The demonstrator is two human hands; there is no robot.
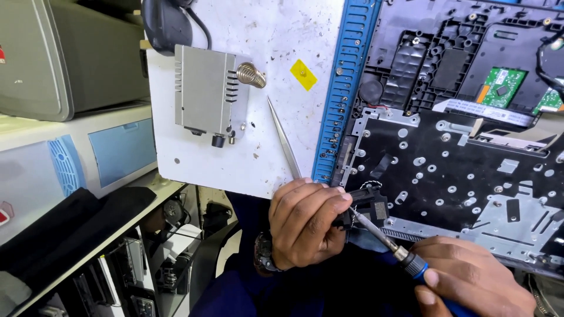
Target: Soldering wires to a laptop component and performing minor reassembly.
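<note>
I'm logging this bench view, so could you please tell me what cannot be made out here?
Head view only:
- Tip of the blue-handled soldering iron: hidden behind the left hand.
- Small black part in that hand: mostly covered by fingers.
- Right hand: cut off by the bottom edge.
- Green circuit board: components too small to tell.

We see a blue-handled soldering iron with a silver shaft, silvery tweezers, a black laptop chassis dotted with pale round marks, green circuit boards, a blue mat edge, a speckled white board bearing a yellow sticker, and a grey metal box.
</note>
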